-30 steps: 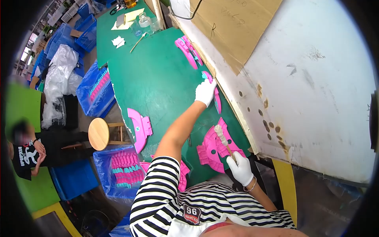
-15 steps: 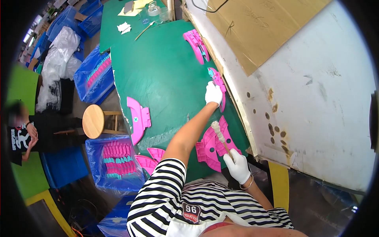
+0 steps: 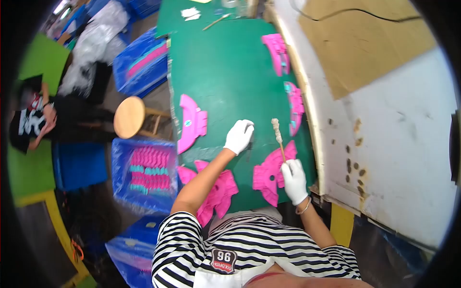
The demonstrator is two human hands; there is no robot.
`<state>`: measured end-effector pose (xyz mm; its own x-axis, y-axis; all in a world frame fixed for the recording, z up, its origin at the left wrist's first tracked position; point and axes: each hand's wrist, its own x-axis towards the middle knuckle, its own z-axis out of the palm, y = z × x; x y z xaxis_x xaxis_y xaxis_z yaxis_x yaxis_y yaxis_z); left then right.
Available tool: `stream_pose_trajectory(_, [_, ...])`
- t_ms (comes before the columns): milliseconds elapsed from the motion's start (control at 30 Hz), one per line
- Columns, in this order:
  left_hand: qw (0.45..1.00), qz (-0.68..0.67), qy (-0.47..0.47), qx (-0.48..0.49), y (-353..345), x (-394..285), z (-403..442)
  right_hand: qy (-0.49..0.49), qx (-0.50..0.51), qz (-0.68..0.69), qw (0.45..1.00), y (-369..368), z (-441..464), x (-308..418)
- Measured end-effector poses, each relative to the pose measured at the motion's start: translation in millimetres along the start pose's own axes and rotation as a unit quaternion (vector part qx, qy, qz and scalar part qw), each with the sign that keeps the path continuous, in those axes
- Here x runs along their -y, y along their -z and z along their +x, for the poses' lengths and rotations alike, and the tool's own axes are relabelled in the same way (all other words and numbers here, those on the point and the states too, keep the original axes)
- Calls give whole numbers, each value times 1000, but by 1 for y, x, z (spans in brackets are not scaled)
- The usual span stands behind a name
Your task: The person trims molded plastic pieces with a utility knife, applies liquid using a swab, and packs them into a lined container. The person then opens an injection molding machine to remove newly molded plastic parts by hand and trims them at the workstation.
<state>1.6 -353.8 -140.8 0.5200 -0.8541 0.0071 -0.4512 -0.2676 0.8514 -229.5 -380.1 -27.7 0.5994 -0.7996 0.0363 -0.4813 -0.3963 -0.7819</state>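
Observation:
My right hand (image 3: 294,181), in a white glove, is closed around a thin wooden stick (image 3: 282,150) with a lumpy, pale wrapped head. Beneath and beside it lies a pink curved part (image 3: 265,176). My left hand (image 3: 238,137), also gloved, is over the middle of the green table (image 3: 225,72), its fingers loosely curved and apart, with nothing visible in them. A small thin dark item (image 3: 248,151) lies just below that hand. Along the right edge rest two pink parts with turquoise pieces, one nearer (image 3: 296,108) and one farther (image 3: 276,53).
One pink part (image 3: 191,124) lies at the table's left edge; more (image 3: 223,192) lie near my left forearm. Left of the table are a wooden stool (image 3: 129,117), a blue-lined bin (image 3: 117,168) of parts and a person (image 3: 41,117). A white panel (image 3: 384,120) borders the right.
My left hand has let go of the nearer pink-and-turquoise part at the right edge and moved left and towards me. My right hand still holds the stick. The view has shifted.

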Motion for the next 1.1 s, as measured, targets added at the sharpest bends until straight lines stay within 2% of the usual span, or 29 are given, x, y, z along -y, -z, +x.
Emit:
stream_pose_trajectory(100, [989, 119, -10, -85, 72, 57, -33, -53, 55, 6, 997, -35, 31, -4])
stream_pose_trajectory(167, [968, 172, -17, -185, 104, 100, -42, -71, 117, 30, 990, -72, 52, -18])
stream_pose_trajectory(200, [961, 197, 72, -179, 121, 97, -40, -116, 157, 13, 981, -77, 63, 2])
stream_pose_trajectory(233, [946, 221, 162, -172, 131, 91, -39, -89, 172, -44, 980, -99, 71, -8])
stream_pose_trajectory(300, [922, 277, 163, -217, 129, 78, -31, -64, 209, -112, 969, -137, 88, -13])
stream_pose_trajectory(367, [888, 375, 183, -195, 115, 64, -17, -60, 232, -139, 961, -173, 103, -18])
stream_pose_trajectory(467, [855, 443, 244, -112, 94, 58, -2, -68, 257, -181, 947, -207, 116, -18])
stream_pose_trajectory(600, [871, 360, 329, -63, 102, 69, 10, -84, 272, -211, 935, -213, 107, -25])
stream_pose_trajectory(633, [869, 361, 331, -67, 108, 68, 5, -80, 273, -210, 935, -203, 104, -25])
stream_pose_trajectory(700, [898, 359, 214, -137, 120, 65, -14, -32, 173, -226, 958, -179, 100, -24])
stream_pose_trajectory(767, [903, 354, 191, -150, 141, 36, -42, -48, 152, -269, 950, -157, 96, -32])
stream_pose_trajectory(833, [950, 185, 34, -250, 160, 12, -66, -73, 184, -298, 934, -153, 90, -39])
stream_pose_trajectory(867, [971, -9, 48, -236, 171, 3, -77, -98, 212, -329, 915, -153, 92, -41])
stream_pose_trajectory(900, [954, -188, 56, -227, 185, -20, -88, -89, 212, -327, 917, -158, 97, -45])
stream_pose_trajectory(933, [883, -423, 65, -192, 200, -12, -98, -105, 213, -321, 917, -166, 99, -50])
stream_pose_trajectory(967, [759, -631, 67, -146, 219, -21, -108, -121, 217, -314, 916, -171, 100, -50])
stream_pose_trajectory(1000, [715, -683, 35, -148, 230, -34, -122, -115, 207, -306, 922, -174, 101, -50])
stream_pose_trajectory(1100, [656, -744, -46, -117, 252, -48, -139, -99, 203, -324, 919, -182, 102, -59])
